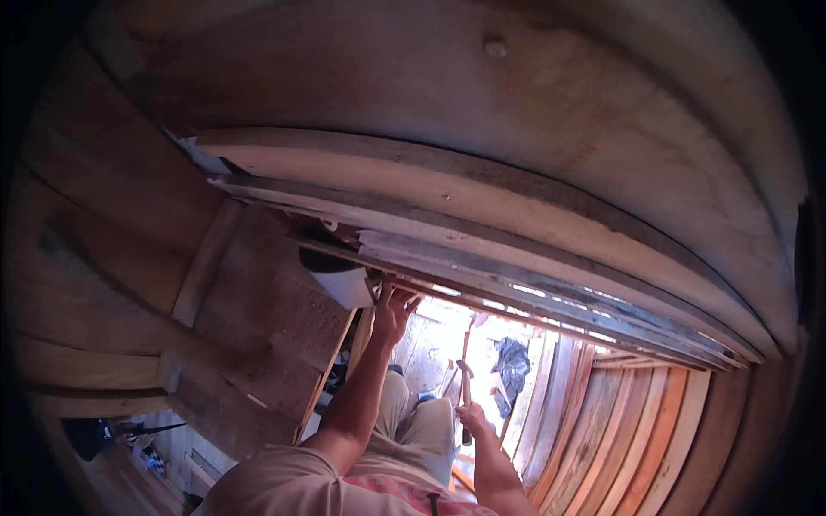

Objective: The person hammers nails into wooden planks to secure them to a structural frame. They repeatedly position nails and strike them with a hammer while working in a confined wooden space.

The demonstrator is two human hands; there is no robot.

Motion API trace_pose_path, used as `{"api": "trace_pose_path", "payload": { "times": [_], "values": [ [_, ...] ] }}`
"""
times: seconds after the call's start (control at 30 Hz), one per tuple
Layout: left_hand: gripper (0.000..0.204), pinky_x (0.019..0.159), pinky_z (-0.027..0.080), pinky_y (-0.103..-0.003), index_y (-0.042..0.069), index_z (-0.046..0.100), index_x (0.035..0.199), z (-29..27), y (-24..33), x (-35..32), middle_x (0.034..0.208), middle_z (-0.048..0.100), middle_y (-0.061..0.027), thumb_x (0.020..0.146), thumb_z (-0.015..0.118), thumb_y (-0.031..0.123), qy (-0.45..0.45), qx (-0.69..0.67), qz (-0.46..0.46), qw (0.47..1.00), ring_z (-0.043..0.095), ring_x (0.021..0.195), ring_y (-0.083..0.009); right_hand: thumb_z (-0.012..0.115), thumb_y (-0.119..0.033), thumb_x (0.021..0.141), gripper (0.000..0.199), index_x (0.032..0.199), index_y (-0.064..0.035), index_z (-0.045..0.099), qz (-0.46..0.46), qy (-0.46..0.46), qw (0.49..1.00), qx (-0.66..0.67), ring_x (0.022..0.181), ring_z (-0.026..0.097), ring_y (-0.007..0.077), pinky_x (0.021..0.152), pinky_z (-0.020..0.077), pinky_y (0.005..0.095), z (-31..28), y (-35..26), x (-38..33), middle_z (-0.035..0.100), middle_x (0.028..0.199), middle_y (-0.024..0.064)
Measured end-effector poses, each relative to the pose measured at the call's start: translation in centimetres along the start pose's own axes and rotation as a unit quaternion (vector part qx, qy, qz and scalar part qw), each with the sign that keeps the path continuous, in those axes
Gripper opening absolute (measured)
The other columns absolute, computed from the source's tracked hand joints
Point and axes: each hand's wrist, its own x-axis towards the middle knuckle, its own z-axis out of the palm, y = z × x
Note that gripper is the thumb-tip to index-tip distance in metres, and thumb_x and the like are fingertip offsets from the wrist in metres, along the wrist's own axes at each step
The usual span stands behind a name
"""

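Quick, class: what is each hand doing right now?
Left hand: open, fingers pressed up against the wooden beam.
Right hand: closed around the hammer.

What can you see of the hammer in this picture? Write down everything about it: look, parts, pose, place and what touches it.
The hammer is small in view, with a dark metal head at the top and a pale, wood-like handle running down. It stands nearly upright, head up, below the wooden boards overhead and in front of the bright opening. The right hand is closed around the lower handle; nothing else appears to touch it. Finer details of the head are too small to tell.
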Motion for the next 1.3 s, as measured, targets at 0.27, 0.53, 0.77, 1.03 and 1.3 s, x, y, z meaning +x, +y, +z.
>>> {"api": "trace_pose_path", "payload": {
  "times": [0.27,0.53,0.77,1.03,1.3],
  "values": [
    [0.059,0.086,0.033,-0.04,0.016,0.04,0.129,-1.8,-4.8,3.5,0.12,0.051,-0.0028,0.089,0.036,0.059,0.079,0.045,0.215,0.972,0.046,0.105,-0.0167,0.064,-0.032,0.072,0.036,0.085,0.0015,0.066,-0.002,0.01,0.999,-0.037,0.075,0.065,0.0294,0.071,0.0501,0.0385,-0.9,-2.9,7.8,0.066,0.078,0.0178],
    [0.065,0.104,0.017,-0.046,0.016,0.029,0.138,0.1,-6.3,4.3,0.136,0.039,-0.0022,0.088,0.044,0.056,0.111,0.034,0.275,0.954,0.035,0.125,-0.0192,0.073,-0.016,0.067,0.032,0.085,0.008,0.06,-0.065,0.134,0.988,-0.034,0.058,0.062,0.0242,0.051,0.0473,0.0346,-1.5,7.0,19.4,0.062,0.067,0.0169],
    [0.049,0.096,0.033,-0.044,0.009,0.037,0.129,-1.1,-5.1,3.7,0.124,0.048,-0.0067,0.092,0.049,0.039,0.02,0.051,0.309,0.949,0.046,0.114,-0.0201,0.07,-0.019,0.073,0.025,0.084,0.0022,0.062,0.006,0.206,0.973,0.105,0.061,0.061,0.025,0.055,0.0472,0.0382,1.3,11.6,21.6,0.062,0.068,0.0136],
    [0.035,0.084,0.044,-0.038,0.006,0.045,0.116,-2.2,-5.6,4.4,0.107,0.057,-0.0067,0.09,0.056,0.027,-0.083,0.093,0.372,0.92,0.057,0.095,-0.0175,0.069,-0.018,0.073,0.024,0.084,0.0021,0.062,-0.046,0.217,0.974,0.046,0.062,0.061,0.0238,0.056,0.0467,0.0373,4.2,12.2,28.3,0.061,0.068,0.0128],
    [0.036,0.083,0.045,-0.038,0.006,0.045,0.114,-2.2,-5.8,3.9,0.103,0.057,-0.007,0.09,0.056,0.032,-0.058,0.116,0.357,0.925,0.057,0.093,-0.0176,0.069,-0.018,0.074,0.024,0.085,0.0019,0.062,-0.074,0.2,0.977,-0.004,0.063,0.06,0.0225,0.057,0.0463,0.0364,4.8,12.1,30.7,0.06,0.068,0.0119]
  ]
}}
